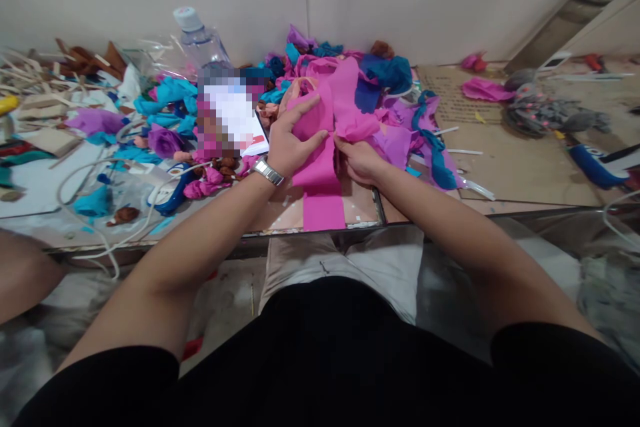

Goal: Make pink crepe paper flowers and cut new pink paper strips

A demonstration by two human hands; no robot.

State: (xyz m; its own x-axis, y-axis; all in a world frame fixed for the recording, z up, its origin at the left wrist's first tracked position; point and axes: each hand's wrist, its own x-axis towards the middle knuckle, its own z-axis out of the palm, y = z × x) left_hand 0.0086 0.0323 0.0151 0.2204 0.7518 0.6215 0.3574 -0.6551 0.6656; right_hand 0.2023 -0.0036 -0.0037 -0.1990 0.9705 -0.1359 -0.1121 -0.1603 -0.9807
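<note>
A long strip of pink crepe paper (320, 177) runs from the table's front edge up into a heap of coloured paper. My left hand (290, 140), with a metal watch on the wrist, lies on the strip's left side, fingers spread flat and thumb pressing on the paper. My right hand (357, 157) grips the strip's right edge, fingers curled around a fold of the pink paper. The upper part of the strip (345, 97) is bunched and crumpled.
Scraps of blue, purple and pink paper (380, 80) pile up behind the hands. A water bottle (200, 40) stands at the back left, a blurred card (233, 117) beside my left hand. Blue-handled scissors (173, 190), a white cord (95, 213) and a cardboard sheet (500, 153) lie around.
</note>
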